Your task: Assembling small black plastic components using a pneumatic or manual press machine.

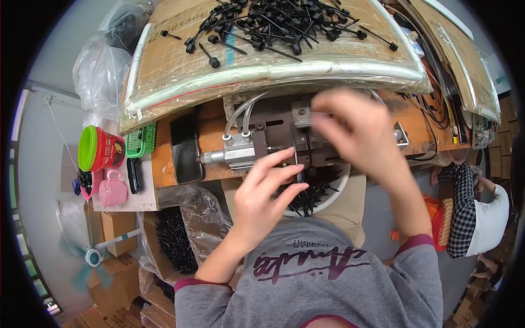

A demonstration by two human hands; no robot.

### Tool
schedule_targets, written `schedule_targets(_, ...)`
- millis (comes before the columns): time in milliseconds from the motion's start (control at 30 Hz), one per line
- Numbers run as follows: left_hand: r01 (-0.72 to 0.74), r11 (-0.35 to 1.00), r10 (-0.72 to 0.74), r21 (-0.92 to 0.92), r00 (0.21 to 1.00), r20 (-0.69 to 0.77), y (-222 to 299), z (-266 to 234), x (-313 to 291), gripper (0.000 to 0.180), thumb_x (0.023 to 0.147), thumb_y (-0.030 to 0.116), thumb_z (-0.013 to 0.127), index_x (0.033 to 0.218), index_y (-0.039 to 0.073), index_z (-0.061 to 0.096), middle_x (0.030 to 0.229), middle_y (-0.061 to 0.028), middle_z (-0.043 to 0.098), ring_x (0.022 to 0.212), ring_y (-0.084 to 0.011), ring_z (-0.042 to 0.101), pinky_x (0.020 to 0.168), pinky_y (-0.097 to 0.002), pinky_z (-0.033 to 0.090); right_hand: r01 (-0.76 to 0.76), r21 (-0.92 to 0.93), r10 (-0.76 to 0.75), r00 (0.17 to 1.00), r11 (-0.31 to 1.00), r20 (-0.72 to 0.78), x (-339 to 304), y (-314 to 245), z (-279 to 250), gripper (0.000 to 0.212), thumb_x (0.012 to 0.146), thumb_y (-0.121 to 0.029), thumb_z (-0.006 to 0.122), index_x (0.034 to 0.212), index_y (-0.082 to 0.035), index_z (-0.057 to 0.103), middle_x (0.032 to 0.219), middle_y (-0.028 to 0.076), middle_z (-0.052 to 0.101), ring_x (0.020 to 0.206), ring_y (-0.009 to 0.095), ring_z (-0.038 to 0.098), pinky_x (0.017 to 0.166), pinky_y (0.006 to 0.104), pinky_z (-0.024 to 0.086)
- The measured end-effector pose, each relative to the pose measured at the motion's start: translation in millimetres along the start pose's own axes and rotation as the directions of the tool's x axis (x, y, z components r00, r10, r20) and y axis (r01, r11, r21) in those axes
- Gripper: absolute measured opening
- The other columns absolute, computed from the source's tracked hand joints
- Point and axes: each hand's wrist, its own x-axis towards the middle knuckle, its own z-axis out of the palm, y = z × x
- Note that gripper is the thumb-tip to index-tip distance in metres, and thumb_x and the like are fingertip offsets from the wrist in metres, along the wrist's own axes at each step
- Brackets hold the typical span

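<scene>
My left hand [262,191] is at the front of a metal clamping fixture [279,134], its thumb and fingertips closed around a thin black rod-shaped part [298,174]. The part stands roughly lengthwise to me, its far end over the fixture. My right hand [355,131] is raised over the fixture's right side, smeared by motion. Whether its fingers hold anything cannot be made out. Below the fixture, partly behind my left hand, a round white-rimmed container [345,183] holds many black parts [314,199].
A cardboard-covered, plastic-wrapped shelf [180,65] bears a heap of black knobbed rods [273,24]. Clear hoses [236,117] run to a silver cylinder [238,153]. Left are a phone [186,147], a red tub [109,152] and a pink cup [113,188]. Another person [476,213] sits at right.
</scene>
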Motion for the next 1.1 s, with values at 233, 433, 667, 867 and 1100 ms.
schedule_targets(233, -0.246, 0.838, 0.170, 0.487, 0.966, 0.194, -16.4, 44.4, -7.9, 0.027, 0.076, 0.010, 0.081, 0.100, 0.003, 0.071, 0.133, -0.0171, 0.064, 0.077, -0.0215, 0.071, 0.067, -0.0302, 0.056, 0.175, -0.451, -0.224, 0.973, 0.875, -0.056, 115.4, 81.7, 11.9, 0.029, 0.084, -0.006, 0.069, 0.113, -0.010, 0.066, 0.108, 0.008, 0.065, 0.095, 0.029, 0.066, 0.084, 0.0411, 0.053)
schedule_targets(433, -0.305, 0.735, 0.161, 0.606, 0.946, 0.281, -17.8, 46.0, 1.6, 0.026, 0.075, 0.013, 0.080, 0.096, 0.003, 0.070, 0.132, -0.0197, 0.065, 0.064, -0.0192, 0.067, 0.062, -0.0296, 0.053, 0.068, -0.435, -0.060, 0.998, 0.898, 0.032, 104.1, 76.9, 18.0, 0.020, 0.082, -0.006, 0.068, 0.100, -0.007, 0.059, 0.097, 0.009, 0.059, 0.091, 0.033, 0.064, 0.078, 0.0438, 0.052)
schedule_targets(667, -0.245, 0.860, 0.105, 0.447, 0.943, 0.315, -4.6, 32.0, 16.9, 0.030, 0.077, 0.018, 0.083, 0.100, 0.001, 0.070, 0.126, -0.0188, 0.068, 0.065, -0.0190, 0.068, 0.062, -0.0284, 0.055, -0.140, -0.067, 0.137, 0.989, 0.988, -0.055, 71.8, 74.0, -23.6, 0.017, 0.078, -0.008, 0.074, 0.091, -0.005, 0.063, 0.077, -0.001, 0.063, 0.064, 0.006, 0.054, 0.061, 0.0238, 0.045)
schedule_targets(867, 0.371, 0.683, -0.370, -0.629, 0.918, 0.139, 21.9, 7.7, 89.9, 0.050, 0.092, 0.018, 0.076, 0.132, -0.006, 0.060, 0.118, -0.0153, 0.068, 0.087, -0.0147, 0.070, 0.066, -0.0283, 0.061, -0.061, 0.309, 0.119, 0.978, 0.949, -0.174, 35.8, 39.0, -28.6, 0.015, 0.079, -0.007, 0.075, 0.089, -0.004, 0.065, 0.081, -0.001, 0.068, 0.067, 0.005, 0.061, 0.062, 0.0219, 0.050)
schedule_targets(1100, 0.364, 0.528, -0.302, -0.767, 0.925, 0.230, 18.7, 0.0, 73.0, 0.025, 0.097, 0.005, 0.066, 0.119, -0.007, 0.068, 0.114, -0.0158, 0.070, 0.096, -0.0197, 0.071, 0.082, -0.0295, 0.062, -0.108, 0.430, 0.145, 0.988, 0.896, -0.052, -19.2, 7.6, -32.5, 0.014, 0.082, 0.000, 0.077, 0.091, -0.001, 0.067, 0.096, 0.005, 0.071, 0.077, 0.010, 0.064, 0.063, 0.0220, 0.050)
